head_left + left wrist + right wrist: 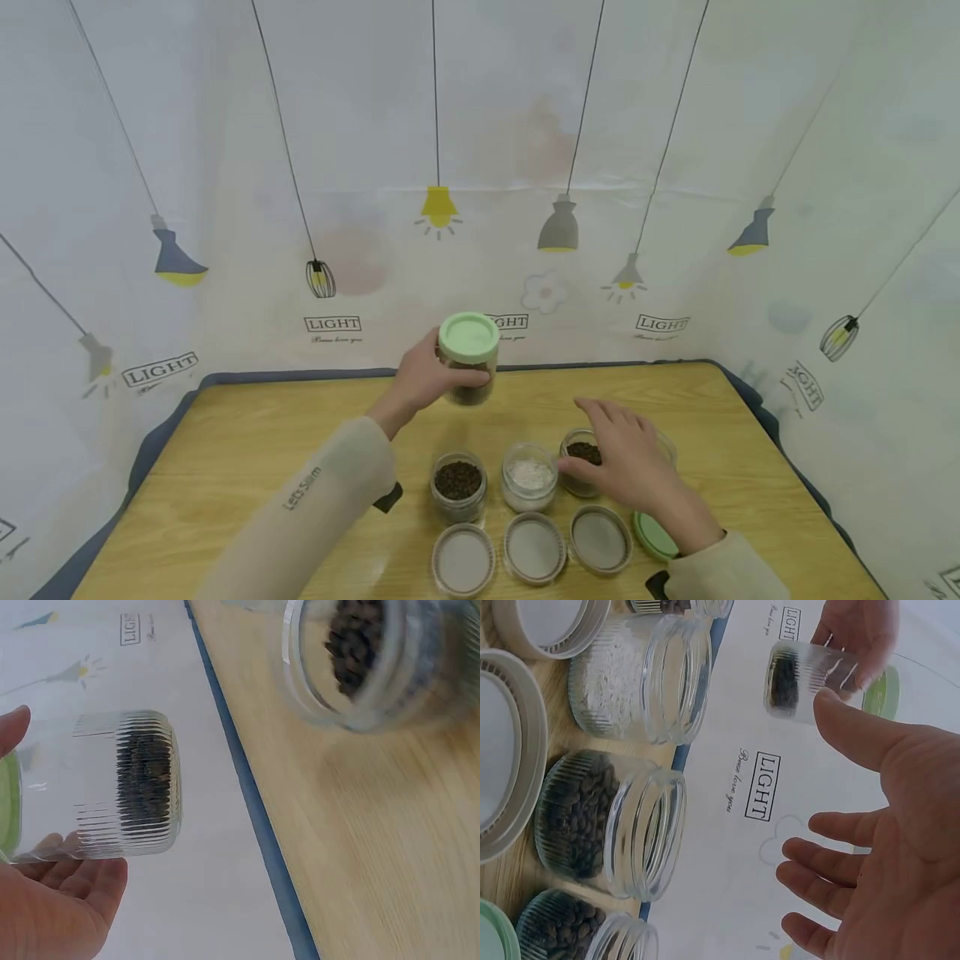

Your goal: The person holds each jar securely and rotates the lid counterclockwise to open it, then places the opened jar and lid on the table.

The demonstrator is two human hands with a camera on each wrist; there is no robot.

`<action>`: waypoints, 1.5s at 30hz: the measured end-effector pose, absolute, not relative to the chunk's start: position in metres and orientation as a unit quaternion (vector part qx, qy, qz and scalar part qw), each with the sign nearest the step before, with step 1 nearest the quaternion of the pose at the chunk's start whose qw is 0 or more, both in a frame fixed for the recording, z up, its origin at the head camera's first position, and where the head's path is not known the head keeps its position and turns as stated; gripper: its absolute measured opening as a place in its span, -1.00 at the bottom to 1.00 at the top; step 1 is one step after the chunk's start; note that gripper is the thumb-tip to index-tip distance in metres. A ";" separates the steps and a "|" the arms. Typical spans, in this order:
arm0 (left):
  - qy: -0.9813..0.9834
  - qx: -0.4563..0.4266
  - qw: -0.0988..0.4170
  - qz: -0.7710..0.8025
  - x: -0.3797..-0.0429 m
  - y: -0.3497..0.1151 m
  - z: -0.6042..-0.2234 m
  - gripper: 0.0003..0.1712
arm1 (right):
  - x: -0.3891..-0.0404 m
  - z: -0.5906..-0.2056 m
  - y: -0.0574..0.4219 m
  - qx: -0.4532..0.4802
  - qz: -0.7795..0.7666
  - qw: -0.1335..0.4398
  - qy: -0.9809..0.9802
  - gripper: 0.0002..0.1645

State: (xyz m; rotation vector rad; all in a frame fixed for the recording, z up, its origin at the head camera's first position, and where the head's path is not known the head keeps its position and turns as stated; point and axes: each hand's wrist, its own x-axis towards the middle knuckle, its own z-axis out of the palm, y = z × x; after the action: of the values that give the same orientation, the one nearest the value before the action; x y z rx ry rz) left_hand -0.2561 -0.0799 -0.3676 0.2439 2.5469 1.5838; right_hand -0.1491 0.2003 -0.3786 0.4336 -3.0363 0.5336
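My left hand [420,375] grips a ribbed glass jar [146,784] with a pale green lid [468,329], held up above the back of the table. Dark beans or pellets fill its lower part. My right hand [630,454] is over the right-hand jars with its fingers spread and nothing in it. Below it stands a lidless jar of dark pieces [577,817], and another such jar [562,926] is mostly hidden behind the hand in the head view. Left of these are a jar of white flakes or powder [528,479] and a jar of dark pieces [458,483], both uncovered.
In front of the jars, several lids lie in a row: a left lid [463,560], a middle lid [534,548], a right lid [601,540] and a green one [656,535] partly covered by my right forearm. A lamp-printed cloth [480,275] hangs behind the wooden table [247,467].
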 end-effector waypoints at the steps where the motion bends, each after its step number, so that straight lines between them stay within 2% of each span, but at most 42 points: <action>1: 0.846 0.080 0.063 0.523 -0.255 -0.086 -0.369 0.04 | -0.149 -0.378 0.199 0.142 0.172 0.013 -0.975 0.04; 8: 0.861 0.088 0.044 0.499 -0.237 -0.130 -0.382 0.06 | -0.152 -0.379 0.186 0.159 0.171 0.008 -0.972 0.00; 17: 0.869 0.080 0.050 0.485 -0.210 -0.169 -0.398 0.03 | -0.158 -0.381 0.168 0.182 0.175 -0.017 -0.967 -0.04; 30: 0.868 0.061 0.081 0.485 -0.185 -0.205 -0.414 0.06 | -0.161 -0.378 0.133 0.216 0.164 -0.038 -0.962 -0.07; 39: 0.861 0.100 0.096 0.489 -0.173 -0.215 -0.427 0.04 | -0.164 -0.374 0.114 0.232 0.152 -0.039 -0.960 -0.06; 45: 0.851 0.139 0.105 0.495 -0.167 -0.215 -0.435 0.04 | -0.167 -0.364 0.088 0.273 0.131 -0.049 -0.952 -0.03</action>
State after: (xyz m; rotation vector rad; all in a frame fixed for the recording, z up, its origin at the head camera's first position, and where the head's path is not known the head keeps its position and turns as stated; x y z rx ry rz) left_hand -0.1672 -0.2152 -0.4348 0.4104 2.5074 1.4599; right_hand -0.1675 0.0877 -0.3637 0.8867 -3.0867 0.4259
